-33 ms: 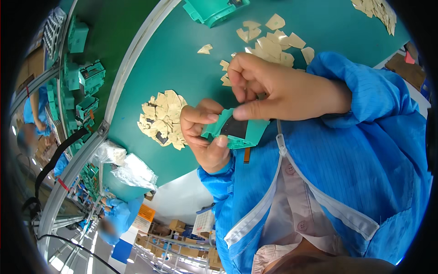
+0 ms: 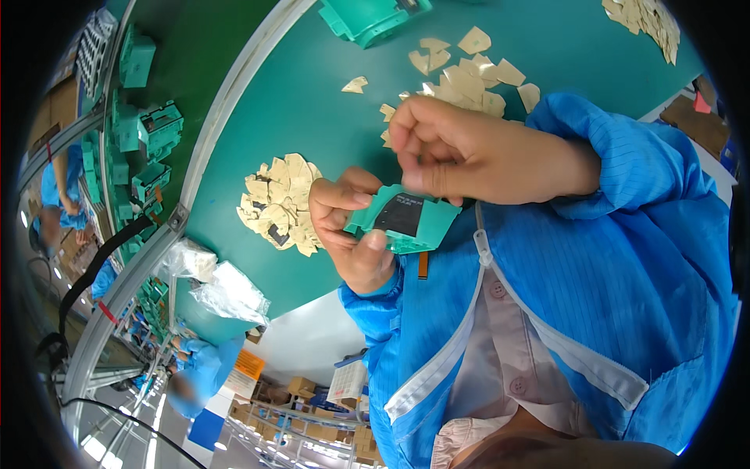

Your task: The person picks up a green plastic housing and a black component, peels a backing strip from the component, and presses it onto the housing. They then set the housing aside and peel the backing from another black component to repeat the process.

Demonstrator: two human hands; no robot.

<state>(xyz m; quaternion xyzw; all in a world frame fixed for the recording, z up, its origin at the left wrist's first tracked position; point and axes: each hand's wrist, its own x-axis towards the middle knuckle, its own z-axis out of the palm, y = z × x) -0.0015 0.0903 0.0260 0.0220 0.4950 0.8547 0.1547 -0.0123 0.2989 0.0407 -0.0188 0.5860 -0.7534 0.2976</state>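
Observation:
My left hand (image 2: 349, 233) grips a small green plastic housing (image 2: 432, 227) by its left side, thumb in front and fingers behind. On the housing's upper face lies a flat black label (image 2: 399, 214) with pale print. A short orange-brown flex strip (image 2: 423, 265) hangs below its lower edge. My right hand (image 2: 461, 152) is just above the housing's upper edge, its thumb and fingers drawn together in a pinch. What those fingertips hold, if anything, is too small and blurred to tell.
On the green table (image 2: 328, 117) lie a heap of cream paper pieces (image 2: 281, 199), a looser scatter of them (image 2: 465, 82) and clear plastic bags (image 2: 226, 289). Another green housing (image 2: 371, 19) sits at the far edge. A metal rail (image 2: 226, 102) separates a line of green housings (image 2: 160, 129) at left.
My right thumb has come off the black label and the hand sits slightly higher, so the label's print now shows. My left hand keeps its hold on the housing.

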